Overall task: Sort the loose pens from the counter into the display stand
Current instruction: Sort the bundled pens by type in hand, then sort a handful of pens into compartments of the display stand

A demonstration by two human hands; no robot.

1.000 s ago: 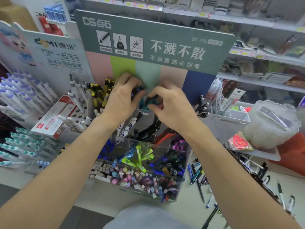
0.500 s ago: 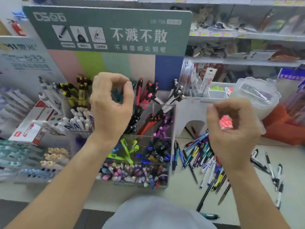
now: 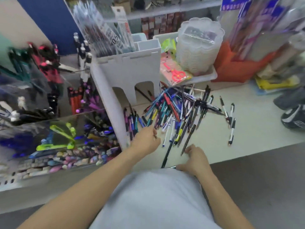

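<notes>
Both hands are dropping from the stand (image 3: pixel 54 123) back to the pens (image 3: pixel 171 113).
Left hand (image 3: pixel 146 142) is reaching the pile on the counter (image 3: pixel 247 129), fingers loosely curled, apparently empty; right hand (image 3: pixel 193 160) is resting curled at the edge, grip unclear.

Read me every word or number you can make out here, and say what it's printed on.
"0.5": on a clear plastic packet standing in the white cardboard holder; this is the only legible text.
Blue sign at top right: pale characters, too blurred to read.
Red-and-white card packet: print blurred.
Pile of loose pens on the counter: any markings too small to read.
</notes>
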